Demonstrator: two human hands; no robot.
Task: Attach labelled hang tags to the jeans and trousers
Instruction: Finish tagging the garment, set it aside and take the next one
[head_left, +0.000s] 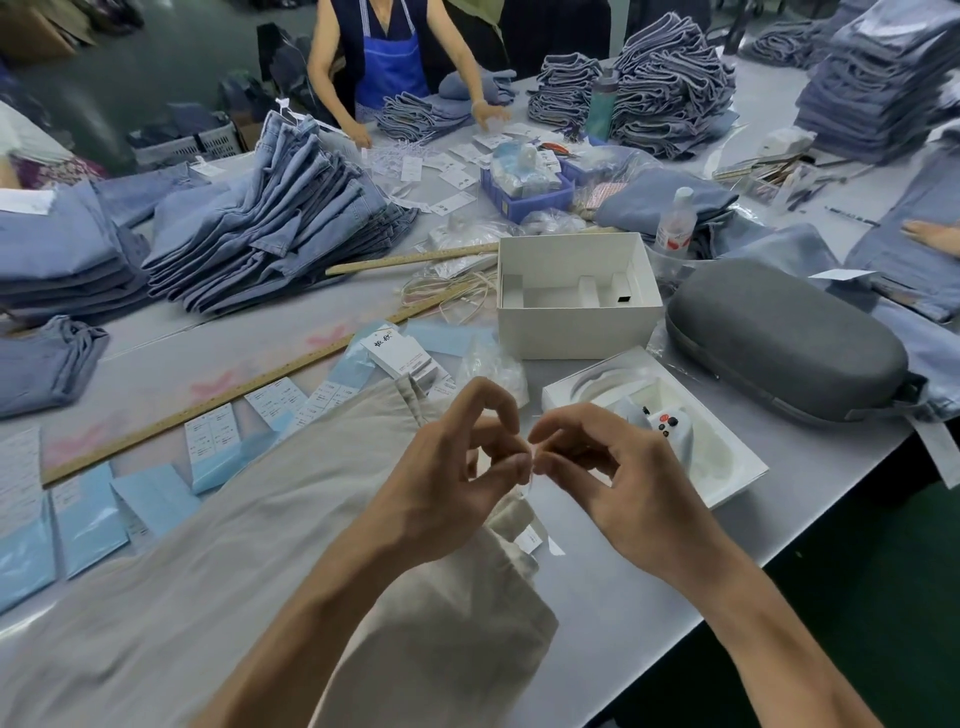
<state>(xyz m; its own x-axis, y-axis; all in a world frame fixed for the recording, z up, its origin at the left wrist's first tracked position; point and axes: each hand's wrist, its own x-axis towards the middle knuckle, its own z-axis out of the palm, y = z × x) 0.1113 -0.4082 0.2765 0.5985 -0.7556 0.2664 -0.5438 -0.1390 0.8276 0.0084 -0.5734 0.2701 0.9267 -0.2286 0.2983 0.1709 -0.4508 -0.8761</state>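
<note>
Beige trousers (249, 551) lie across the near part of the grey table. Above their waistband my left hand (457, 483) and my right hand (602, 483) meet fingertip to fingertip, both pinching a thin clear tag loop (531, 480) that hangs down between them. A small white label (530, 539) lies on the trousers just below the hands. A stack of white hang tags (405, 358) sits beyond the trousers. Blue label sheets (88, 525) are spread out at the left.
Folded jeans piles (270, 223) fill the left and far side. A wooden ruler (244, 389) runs diagonally. An open white box (576, 296), a grey case (784, 343) and a white tray (727, 467) stand to the right. A person in a blue apron (389, 67) works opposite.
</note>
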